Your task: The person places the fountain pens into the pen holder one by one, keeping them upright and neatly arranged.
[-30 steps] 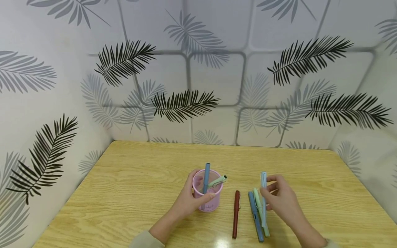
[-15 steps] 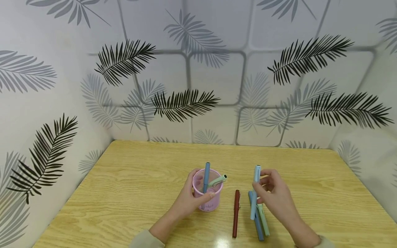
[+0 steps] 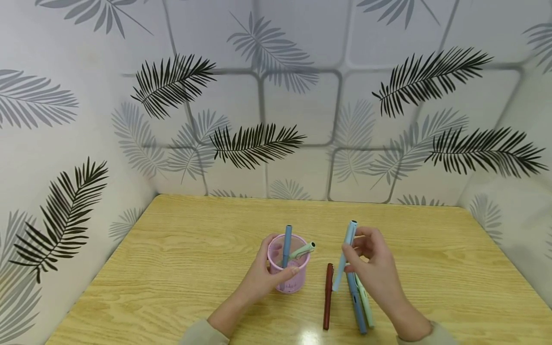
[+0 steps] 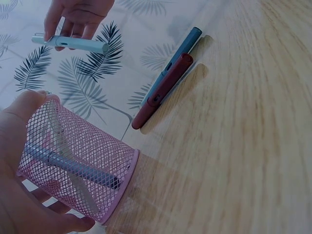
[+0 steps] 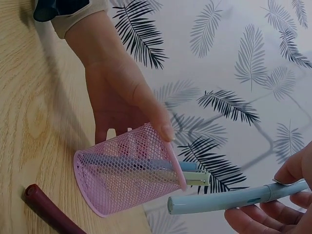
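Note:
My left hand [image 3: 266, 273] grips a pink mesh pen cup [image 4: 78, 161] standing on the table, fingers round its far side and thumb at the front. Inside lean a blue pen [image 3: 287, 244] and a pale green pen [image 3: 304, 251]. To the right of the cup, my right hand [image 3: 374, 258] pinches a light blue pen [image 5: 219, 200] between thumb and fingers, raised above the table and tilted. In the right wrist view its lower end is close to the cup's rim. Below that hand lie a dark red pen [image 3: 328, 297], another blue pen [image 3: 357, 306] and a light green pen [image 3: 365, 302].
The wooden table [image 3: 172, 249] reaches back to a wall [image 3: 297, 110] with a leaf pattern. A patterned side wall [image 3: 51, 143] borders it at the left. Bare wood lies left of the cup and behind both hands.
My right hand has lifted the light blue pen off the pens beneath it and carried it left toward the cup, tilting it. The left hand and cup stay in place.

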A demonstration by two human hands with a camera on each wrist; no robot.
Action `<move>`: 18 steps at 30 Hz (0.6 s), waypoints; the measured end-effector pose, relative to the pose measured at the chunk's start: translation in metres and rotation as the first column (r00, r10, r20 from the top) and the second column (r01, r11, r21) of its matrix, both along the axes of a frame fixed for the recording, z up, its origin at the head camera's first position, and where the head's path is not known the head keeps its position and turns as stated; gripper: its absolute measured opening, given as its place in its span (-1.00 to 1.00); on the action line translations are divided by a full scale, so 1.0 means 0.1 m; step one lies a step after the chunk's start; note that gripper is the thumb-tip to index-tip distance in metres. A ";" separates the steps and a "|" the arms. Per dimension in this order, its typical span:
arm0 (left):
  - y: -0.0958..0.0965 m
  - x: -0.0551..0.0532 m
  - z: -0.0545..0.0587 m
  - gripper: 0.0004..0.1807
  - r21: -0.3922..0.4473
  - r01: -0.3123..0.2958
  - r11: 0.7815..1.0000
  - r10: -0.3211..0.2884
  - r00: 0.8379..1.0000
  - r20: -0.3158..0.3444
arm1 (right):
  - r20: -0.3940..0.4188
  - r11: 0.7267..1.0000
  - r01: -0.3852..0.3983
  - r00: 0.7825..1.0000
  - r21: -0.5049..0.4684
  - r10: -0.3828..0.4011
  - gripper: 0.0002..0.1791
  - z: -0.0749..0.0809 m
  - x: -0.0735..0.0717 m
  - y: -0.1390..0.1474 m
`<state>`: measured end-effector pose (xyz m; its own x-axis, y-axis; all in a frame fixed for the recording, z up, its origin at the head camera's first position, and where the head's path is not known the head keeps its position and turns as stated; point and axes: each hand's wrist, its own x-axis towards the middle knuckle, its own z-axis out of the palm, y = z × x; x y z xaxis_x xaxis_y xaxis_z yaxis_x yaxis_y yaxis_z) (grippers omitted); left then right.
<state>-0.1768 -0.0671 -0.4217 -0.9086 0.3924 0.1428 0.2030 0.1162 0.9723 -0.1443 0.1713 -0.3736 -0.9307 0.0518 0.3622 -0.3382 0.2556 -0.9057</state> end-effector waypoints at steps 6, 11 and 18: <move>0.00 0.00 0.00 -0.12 0.007 -0.010 1.000 0.010 1.000 0.007 | -0.104 0.999 -0.005 0.995 -0.051 0.000 -0.66 0.02 -0.04 -0.08; 0.01 0.00 0.01 -0.12 0.009 -0.007 1.000 0.007 1.000 0.010 | -0.174 0.996 -0.015 0.985 -0.083 0.001 -0.66 0.03 -0.07 -0.15; 0.01 0.02 0.03 -0.13 -0.014 -0.020 1.000 0.020 1.000 0.004 | -0.215 0.990 -0.023 0.977 -0.138 -0.007 -0.65 0.05 -0.11 -0.23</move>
<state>-0.1751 -0.0664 -0.4190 -0.9170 0.3759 0.1334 0.1961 0.1334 0.9715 -0.1554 0.1479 -0.3690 -0.8329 0.1081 0.5427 -0.5296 0.1289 -0.8384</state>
